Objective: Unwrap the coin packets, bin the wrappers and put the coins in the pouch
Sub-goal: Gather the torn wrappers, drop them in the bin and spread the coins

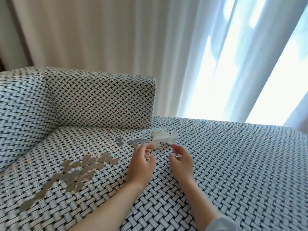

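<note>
Coin packet wrapper (164, 140), crinkled clear plastic, held up just above the sofa seat (233, 164) between both hands, about mid-frame and a little beyond the fingertips. Left hand (141, 165) pinches the wrapper's left end, thumb and forefinger closed on it, other fingers curled loosely. Right hand (180, 161) pinches the right end likewise, fingers narrow; motion blur hides whether any coin sits inside the plastic. Loose coins (75, 172) lie spread flat on the seat left of the left hand, a long scatter running from near the wrist down toward the lower-left edge of view. Smaller cluster of coins (133, 142) lies farther back, just left of the wrapper, near the foot of the backrest cushion (100, 100). Cushion ends with a squared corner just behind the wrapper; beyond that corner the seat runs on to the curtain (166, 47). Seat to the right of the right hand is bare weave, wide and flat out to its far edge under the bright window (275, 80). Grey sleeve (221, 224) shows at the right forearm, bottom edge. Both forearms hover clear of the coins.
</note>
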The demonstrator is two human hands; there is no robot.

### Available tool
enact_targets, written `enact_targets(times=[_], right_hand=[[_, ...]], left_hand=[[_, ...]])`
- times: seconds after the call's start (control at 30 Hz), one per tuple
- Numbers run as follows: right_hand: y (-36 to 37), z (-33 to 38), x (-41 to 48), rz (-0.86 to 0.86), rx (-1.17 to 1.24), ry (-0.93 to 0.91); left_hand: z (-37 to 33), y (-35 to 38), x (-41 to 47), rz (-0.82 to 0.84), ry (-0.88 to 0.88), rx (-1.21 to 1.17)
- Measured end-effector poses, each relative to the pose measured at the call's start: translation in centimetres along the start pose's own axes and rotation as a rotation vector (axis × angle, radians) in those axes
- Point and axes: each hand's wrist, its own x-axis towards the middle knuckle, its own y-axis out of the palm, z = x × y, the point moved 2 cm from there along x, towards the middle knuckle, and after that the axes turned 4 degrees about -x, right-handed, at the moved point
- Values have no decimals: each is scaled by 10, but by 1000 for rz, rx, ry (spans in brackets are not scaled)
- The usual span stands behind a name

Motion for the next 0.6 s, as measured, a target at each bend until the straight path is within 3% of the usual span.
enact_targets(times=[0.17,0.33,0.5,0.6], right_hand=[[5,-12,44,-85,63,17],[15,-18,72,-21,20,23],[24,-20,89,-22,52,-4],[29,-21,92,10,-88,-49]], left_hand=[[12,19,36,11,202,281],[19,39,67,114,305,528],[19,43,74,51,433,416],[17,35,73,-89,314,250]])
